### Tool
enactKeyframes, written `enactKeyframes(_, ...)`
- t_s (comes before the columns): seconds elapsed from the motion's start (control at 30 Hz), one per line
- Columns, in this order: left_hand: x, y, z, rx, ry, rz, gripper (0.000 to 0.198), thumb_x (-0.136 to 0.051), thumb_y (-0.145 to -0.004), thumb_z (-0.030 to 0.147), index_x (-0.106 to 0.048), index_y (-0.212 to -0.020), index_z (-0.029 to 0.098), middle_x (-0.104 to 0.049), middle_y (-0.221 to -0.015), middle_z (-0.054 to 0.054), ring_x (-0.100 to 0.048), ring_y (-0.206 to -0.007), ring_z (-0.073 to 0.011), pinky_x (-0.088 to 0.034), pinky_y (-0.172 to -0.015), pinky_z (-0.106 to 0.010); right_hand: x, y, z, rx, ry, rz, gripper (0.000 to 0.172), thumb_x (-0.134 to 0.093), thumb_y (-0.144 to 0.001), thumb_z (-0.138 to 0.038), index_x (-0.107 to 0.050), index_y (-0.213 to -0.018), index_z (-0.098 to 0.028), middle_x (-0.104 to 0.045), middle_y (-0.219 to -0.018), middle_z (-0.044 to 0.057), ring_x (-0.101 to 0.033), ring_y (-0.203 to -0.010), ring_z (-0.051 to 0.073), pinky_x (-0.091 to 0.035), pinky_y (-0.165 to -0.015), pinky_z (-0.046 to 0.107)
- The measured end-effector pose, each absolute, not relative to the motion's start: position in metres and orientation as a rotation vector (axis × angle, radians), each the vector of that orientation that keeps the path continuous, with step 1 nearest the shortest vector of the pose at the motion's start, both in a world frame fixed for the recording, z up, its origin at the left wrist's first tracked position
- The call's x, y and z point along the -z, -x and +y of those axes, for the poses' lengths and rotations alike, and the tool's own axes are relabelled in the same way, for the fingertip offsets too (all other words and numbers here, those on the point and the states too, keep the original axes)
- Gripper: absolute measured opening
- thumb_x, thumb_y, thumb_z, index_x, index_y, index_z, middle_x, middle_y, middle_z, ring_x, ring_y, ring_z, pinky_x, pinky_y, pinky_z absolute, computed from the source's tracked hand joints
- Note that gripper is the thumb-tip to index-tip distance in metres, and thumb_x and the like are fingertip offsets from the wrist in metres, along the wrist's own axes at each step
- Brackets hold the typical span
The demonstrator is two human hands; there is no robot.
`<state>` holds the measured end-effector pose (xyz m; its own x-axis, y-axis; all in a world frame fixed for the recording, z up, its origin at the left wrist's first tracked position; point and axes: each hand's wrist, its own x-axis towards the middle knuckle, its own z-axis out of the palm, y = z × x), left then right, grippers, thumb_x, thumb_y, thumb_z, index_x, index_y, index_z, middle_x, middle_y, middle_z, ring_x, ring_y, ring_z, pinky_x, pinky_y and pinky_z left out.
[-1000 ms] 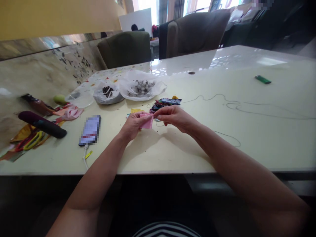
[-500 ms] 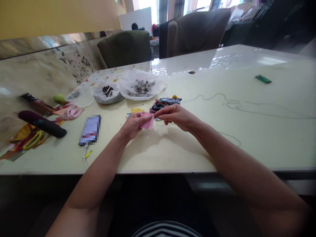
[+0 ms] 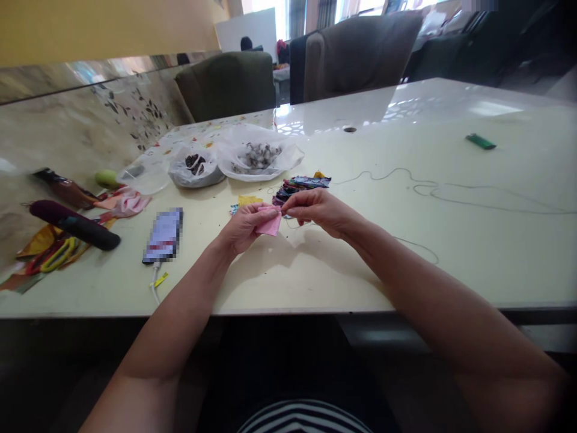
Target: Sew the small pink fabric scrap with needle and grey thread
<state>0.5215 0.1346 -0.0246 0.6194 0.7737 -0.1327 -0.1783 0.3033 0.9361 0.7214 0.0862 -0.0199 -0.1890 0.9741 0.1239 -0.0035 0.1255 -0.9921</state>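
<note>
A small pink piece of cloth (image 3: pixel 269 225) is pinched between the thumb and fingers of my left hand (image 3: pixel 244 227). At the cloth's right edge, the thumb and fingertips of my right hand (image 3: pixel 318 210) are pressed together; what they hold is too small to make out. Just behind my hands lies a pile of dark patterned cloth pieces (image 3: pixel 297 186), with a yellow scrap (image 3: pixel 249 200) to its left. A long thin thread (image 3: pixel 401 170) trails over the table to the right of the pile.
Behind the hands stand a white plastic bag of grey-white fluffy bits (image 3: pixel 261 157) and a smaller bag of dark pieces (image 3: pixel 195 168). To the left are a phone (image 3: pixel 164 234) on a cable, a dark cylinder (image 3: pixel 74 224), yellow-handled scissors (image 3: pixel 58 255) and scraps. A green lighter (image 3: pixel 480 141) lies far right.
Both hands keep nearly the same pose at the pink cloth. The whole view has shifted very slightly; nothing was picked up or let go.
</note>
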Motion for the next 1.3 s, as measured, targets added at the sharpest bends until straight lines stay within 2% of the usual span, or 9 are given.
enactKeyframes(0.47,0.02,-0.523,0.132,-0.758,-1.153,0.679,0.03,-0.093,-0.064,0.029,-0.073,-0.076,0.01,-0.06,-0.063,0.001,-0.047,-0.054,-0.0048,-0.036,-0.049,-0.016,0.023,-0.722,0.088,-1.217,1.037,-1.384,0.022,-0.081,-0.067,-0.034,-0.078,-0.081,-0.017,-0.065,-0.072,0.002,-0.048,-0.061,0.01,-0.038,-0.056,0.026)
enactKeyframes(0.73,0.022,-0.525,0.129,-0.728,-1.182,0.711,0.031,-0.093,-0.063,0.031,-0.071,-0.074,0.012,-0.061,-0.064,0.001,-0.048,-0.054,-0.0066,-0.038,-0.05,-0.019,0.024,-0.716,0.086,-1.165,1.034,-1.462,0.019,-0.077,-0.073,-0.031,-0.066,-0.073,-0.016,-0.059,-0.071,0.0,-0.048,-0.065,0.01,-0.041,-0.058,0.025)
enactKeyframes(1.0,0.026,-0.529,0.13,-0.832,-1.207,0.723,0.036,-0.094,-0.061,0.036,-0.072,-0.074,0.012,-0.061,-0.064,0.001,-0.049,-0.056,-0.0064,-0.038,-0.052,-0.019,0.031,-0.714,0.09,-1.043,1.011,-1.511,0.01,-0.067,-0.083,-0.025,-0.06,-0.082,-0.019,-0.054,-0.067,-0.002,-0.049,-0.061,0.012,-0.042,-0.059,0.027)
enactKeyframes(1.07,0.028,-0.53,0.129,-0.849,-1.22,0.736,0.039,-0.095,-0.058,0.038,-0.071,-0.073,0.012,-0.063,-0.066,0.0,-0.051,-0.058,-0.0073,-0.039,-0.054,-0.019,0.031,-0.711,0.088,-0.909,1.053,-1.587,0.008,-0.064,-0.087,-0.024,-0.059,-0.083,-0.02,-0.056,-0.068,-0.001,-0.052,-0.063,0.013,-0.043,-0.061,0.028)
enactKeyframes(1.2,0.033,-0.531,0.128,-0.944,-1.288,0.794,0.041,-0.094,-0.059,0.042,-0.072,-0.075,0.012,-0.062,-0.067,0.0,-0.05,-0.059,-0.0079,-0.039,-0.055,-0.02,0.031,-0.706,0.084,-0.25,1.203,-1.702,0.003,-0.063,-0.09,-0.02,-0.064,-0.087,-0.02,-0.062,-0.091,0.006,-0.059,-0.085,0.02,-0.044,-0.074,0.033)
enactKeyframes(1.3,0.037,-0.532,0.127,-0.947,-1.385,0.818,0.042,-0.092,-0.062,0.047,-0.072,-0.077,0.013,-0.062,-0.067,0.0,-0.05,-0.059,-0.0087,-0.039,-0.057,-0.021,0.032,-0.703,0.083,0.006,1.179,-1.845,0.012,-0.058,-0.095,-0.019,-0.067,-0.088,-0.021,-0.062,-0.097,0.008,-0.058,-0.095,0.023,-0.045,-0.08,0.034)
